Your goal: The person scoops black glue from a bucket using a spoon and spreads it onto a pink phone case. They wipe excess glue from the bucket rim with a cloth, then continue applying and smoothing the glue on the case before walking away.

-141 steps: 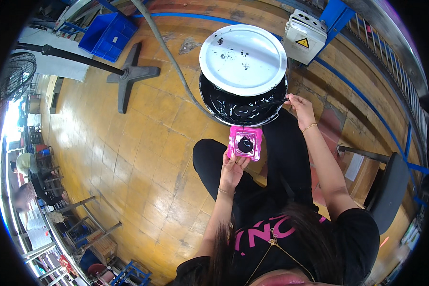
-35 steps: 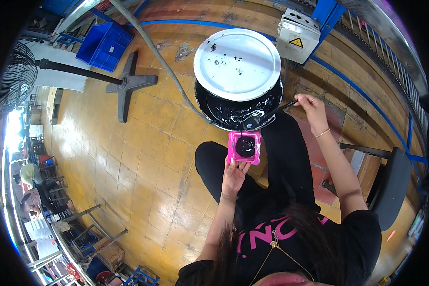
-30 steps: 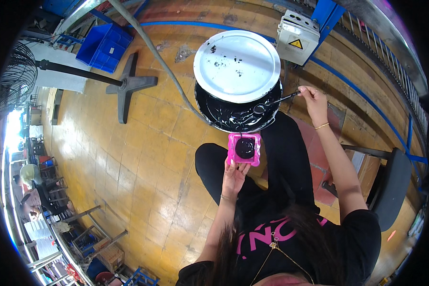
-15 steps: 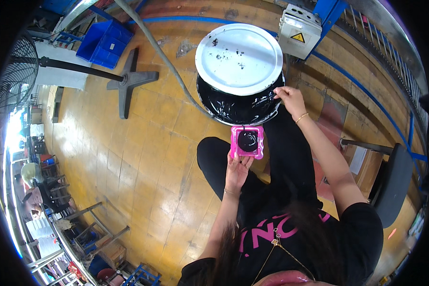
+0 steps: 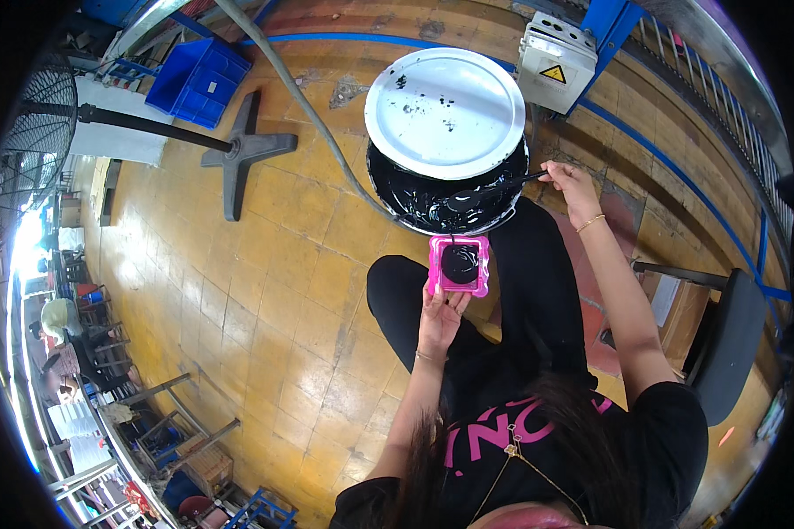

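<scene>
My left hand holds a pink, wavy-edged square mold from below, its fingers wrapped round the near side. Glossy black paste fills its middle, and a thin black strand runs up toward the bucket. My right hand pinches the handle end of a black-coated spoon. The spoon's bowl rests low in the bucket, over or in more black paste; how deep it sits I cannot tell. A white round lid, spotted with black, covers the far part of the bucket.
A grey hose runs down to the bucket's left side. Farther left stand a black fan base and a blue bin. Beyond the bucket is a grey electrical box. A dark chair stands at my right.
My right hand has moved right and slightly nearer, away from the bucket's rim. More of the spoon shows now. The left hand and the mold have hardly moved.
</scene>
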Motion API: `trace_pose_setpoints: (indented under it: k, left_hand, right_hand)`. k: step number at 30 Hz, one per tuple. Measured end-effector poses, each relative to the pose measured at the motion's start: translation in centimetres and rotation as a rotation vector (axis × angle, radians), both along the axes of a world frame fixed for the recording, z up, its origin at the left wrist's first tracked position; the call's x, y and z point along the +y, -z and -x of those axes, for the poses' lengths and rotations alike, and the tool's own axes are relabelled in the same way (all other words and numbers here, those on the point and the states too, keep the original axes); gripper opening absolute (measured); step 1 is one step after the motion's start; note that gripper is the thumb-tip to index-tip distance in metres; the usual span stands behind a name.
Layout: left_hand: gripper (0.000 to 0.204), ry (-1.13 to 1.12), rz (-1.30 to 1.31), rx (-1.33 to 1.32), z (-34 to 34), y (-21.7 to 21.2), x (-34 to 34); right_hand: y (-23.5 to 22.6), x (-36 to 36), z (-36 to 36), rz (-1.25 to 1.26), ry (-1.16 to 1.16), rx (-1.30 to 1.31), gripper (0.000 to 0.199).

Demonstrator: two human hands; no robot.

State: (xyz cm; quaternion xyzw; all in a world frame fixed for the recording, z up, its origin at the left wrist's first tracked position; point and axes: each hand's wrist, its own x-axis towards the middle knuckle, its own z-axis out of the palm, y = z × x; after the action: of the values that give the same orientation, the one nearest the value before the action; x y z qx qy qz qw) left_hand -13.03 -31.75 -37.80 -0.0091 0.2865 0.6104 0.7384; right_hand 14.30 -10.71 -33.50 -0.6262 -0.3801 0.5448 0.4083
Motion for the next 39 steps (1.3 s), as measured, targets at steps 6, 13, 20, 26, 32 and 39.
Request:
trace_pose_setpoints:
  k: [6,13,20,26,32,39]
  left_hand:
    - [0.038,-0.008,-0.004,-0.012,0.0,0.2,-0.2]
    - [0.041,-0.012,0.004,0.026,-0.2,0.4,-0.1]
    - [0.044,-0.011,0.022,0.019,-0.3,0.0,-0.1]
    - [0.042,-0.002,0.002,0.02,-0.4,0.2,0.0]
    - [0.038,-0.009,-0.018,-0.019,-0.3,0.6,-0.1]
    - [0.036,-0.022,-0.065,-0.05,0.0,1.0,-0.5]
  right_hand:
    - [-5.0,-1.2,0.0,-0.113,-0.098,0.014,0.025]
    - [-10.9,-8.7,6.0,-0.811,-0.519,-0.843,0.011]
    - [-12.6,-10.6,7.5,-1.077,-0.418,-0.777,0.017]
    - [-8.4,-9.0,5.9,-0.777,-0.327,-0.724,0.013]
    - [-3.4,-3.4,0.7,-0.251,0.057,-0.04,0.025]
    - [-2.0,-0.7,2.3,-0.59,0.014,-0.983,0.023]
